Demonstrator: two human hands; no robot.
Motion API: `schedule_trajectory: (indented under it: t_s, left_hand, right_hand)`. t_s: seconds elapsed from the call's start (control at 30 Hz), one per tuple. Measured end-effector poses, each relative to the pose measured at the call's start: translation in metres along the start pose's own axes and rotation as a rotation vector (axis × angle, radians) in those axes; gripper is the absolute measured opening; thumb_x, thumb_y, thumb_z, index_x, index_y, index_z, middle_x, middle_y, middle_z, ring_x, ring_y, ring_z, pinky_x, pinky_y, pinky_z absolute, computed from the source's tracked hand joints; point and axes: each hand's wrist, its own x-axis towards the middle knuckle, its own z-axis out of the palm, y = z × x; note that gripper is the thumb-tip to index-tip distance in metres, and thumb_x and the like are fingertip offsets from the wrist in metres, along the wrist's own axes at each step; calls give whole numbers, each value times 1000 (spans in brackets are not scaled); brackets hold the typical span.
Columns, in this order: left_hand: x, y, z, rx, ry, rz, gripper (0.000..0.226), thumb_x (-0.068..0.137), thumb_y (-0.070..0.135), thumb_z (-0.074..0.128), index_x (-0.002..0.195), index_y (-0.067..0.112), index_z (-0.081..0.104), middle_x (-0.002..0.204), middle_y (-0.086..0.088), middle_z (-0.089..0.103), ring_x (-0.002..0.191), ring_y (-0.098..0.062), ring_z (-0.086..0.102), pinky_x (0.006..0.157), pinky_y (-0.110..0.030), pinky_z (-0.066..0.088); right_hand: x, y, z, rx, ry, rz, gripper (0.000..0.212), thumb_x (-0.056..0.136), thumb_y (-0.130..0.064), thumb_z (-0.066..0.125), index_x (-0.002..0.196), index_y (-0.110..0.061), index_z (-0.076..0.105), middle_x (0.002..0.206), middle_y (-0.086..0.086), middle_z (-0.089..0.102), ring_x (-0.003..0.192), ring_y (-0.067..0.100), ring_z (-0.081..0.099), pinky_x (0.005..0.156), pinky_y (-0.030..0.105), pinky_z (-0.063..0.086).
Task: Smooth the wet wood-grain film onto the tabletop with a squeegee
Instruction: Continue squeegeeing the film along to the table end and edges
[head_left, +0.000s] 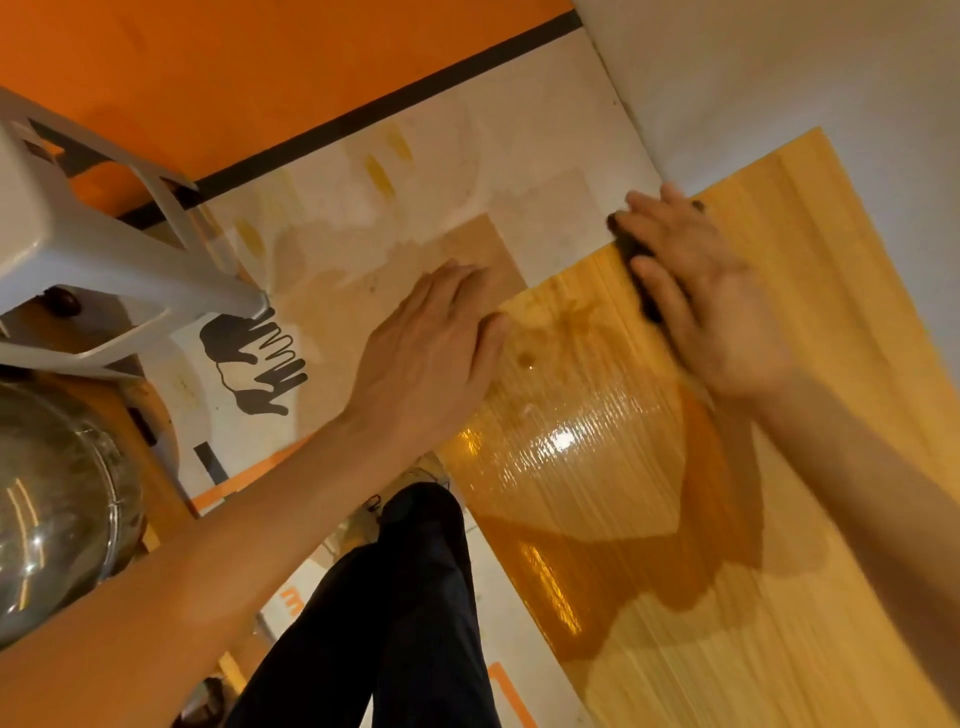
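The yellow wood-grain film (810, 364) covers the tabletop at the right. A wet, glossy patch (582, 457) with a darker puddle spreads near its left edge. My right hand (711, 306) presses flat on a dark squeegee (641, 280), which peeks out under the fingers near the film's far left corner. At the film's left edge lies my left hand (431, 353), fingers together, palm down, holding nothing; its fingertips touch the edge.
A white wall (779, 78) borders the table at the top right. Below the table edge are a pale floor with an orange strip (208, 78), a white plastic stool (93, 234), a steel bowl (47, 509) and my dark trouser leg (395, 597).
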Motion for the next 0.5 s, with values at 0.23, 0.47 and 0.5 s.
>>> schedule_trajectory:
  t_s: [0.23, 0.47, 0.5]
  left_hand:
    - [3, 3, 6, 12, 48, 36, 38, 107, 27, 36, 134, 13, 60, 124, -8, 67, 113, -26, 63, 78, -37, 50]
    - [4, 2, 5, 13, 34, 19, 41, 106, 31, 32, 125, 13, 63, 118, -5, 69, 106, -24, 64, 77, -34, 45]
    - [4, 2, 5, 17, 40, 21, 42, 106, 32, 31, 123, 13, 64, 116, -5, 69, 104, -24, 64, 76, -33, 44]
  right_hand:
    - [47, 31, -18, -215, 131, 363, 41, 104, -30, 28, 115, -7, 60, 123, 14, 58, 119, 30, 46, 104, 32, 30]
    - [44, -39, 18, -145, -140, -102, 37, 104, -31, 36, 95, -8, 64, 93, 10, 65, 91, 27, 56, 88, 40, 42]
    - [48, -28, 9, -118, -170, -98, 38, 105, -30, 36, 92, -6, 64, 92, 11, 65, 90, 27, 57, 87, 40, 43]
